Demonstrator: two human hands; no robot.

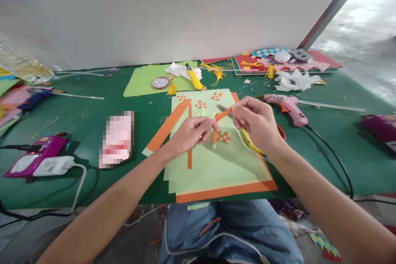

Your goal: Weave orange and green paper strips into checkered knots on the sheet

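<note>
Between my hands runs a narrow orange paper strip (223,114), held above light green paper sheets (222,169). My right hand (256,121) pinches its upper right end. My left hand (194,134) has its fingertips closed at the lower left end. Below the fingers lies a small orange-and-white checkered woven paper piece (224,137). Similar woven pieces (200,104) rest higher on the sheets. Scissors with yellow handles (252,143) lie partly hidden under my right hand. A loose orange strip (189,152) and a wider orange strip (170,126) are left of my left hand.
A pink glue gun (289,105) with a black cord lies to the right, a blue glue gun (35,99) far left. A yellow utility knife (194,77) and yellow tassels (219,75) sit behind. A purple power strip (37,154) and a blurred pink object (116,140) stand left.
</note>
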